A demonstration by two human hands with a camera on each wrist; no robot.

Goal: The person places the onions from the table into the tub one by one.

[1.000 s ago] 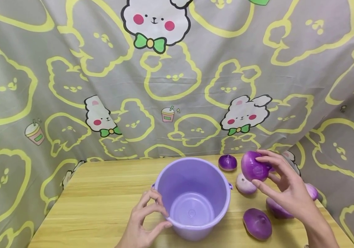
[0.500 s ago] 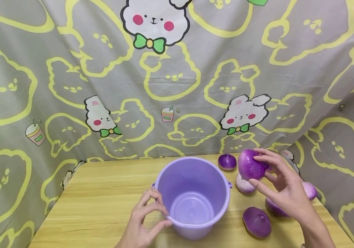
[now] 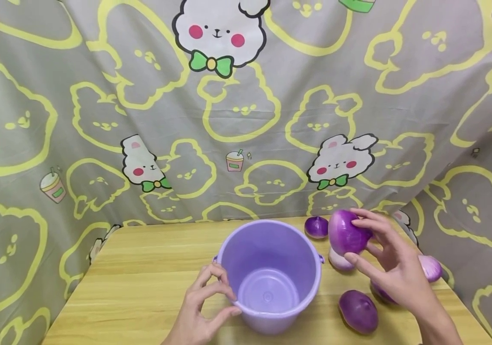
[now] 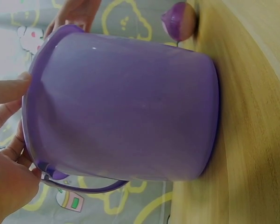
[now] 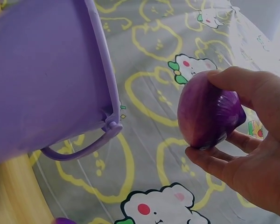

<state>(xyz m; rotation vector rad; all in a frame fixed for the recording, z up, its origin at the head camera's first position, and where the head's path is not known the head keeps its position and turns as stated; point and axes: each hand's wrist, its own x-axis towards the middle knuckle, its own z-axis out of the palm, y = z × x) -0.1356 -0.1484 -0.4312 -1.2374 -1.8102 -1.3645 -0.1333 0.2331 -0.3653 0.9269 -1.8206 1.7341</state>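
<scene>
A light purple bucket [image 3: 267,244] stands upright on the table, its open top facing me and nothing inside. My left hand [image 3: 202,306] pinches the bucket's near-left rim between thumb and fingers. In the left wrist view the thumb and fingers lie on either side of the rim. Beyond the bucket's right edge, my right hand [image 3: 401,270] holds a purple onion [image 3: 345,232] off the table, fingertips on one side and thumb on the other. The right wrist view shows this onion [image 5: 205,112] apart from the bucket.
Several more onions lie right of the bucket: a dark one [image 3: 316,227] at the back, a pale one [image 3: 341,261] behind the held onion, a purple one [image 3: 359,311] in front. Another [image 3: 430,268] sits near the table's right edge. A patterned curtain [image 3: 246,120] surrounds the wooden table [image 3: 142,268].
My right hand has shifted slightly left with the onion, a little closer to the bucket. The left hand and the bucket have stayed in place.
</scene>
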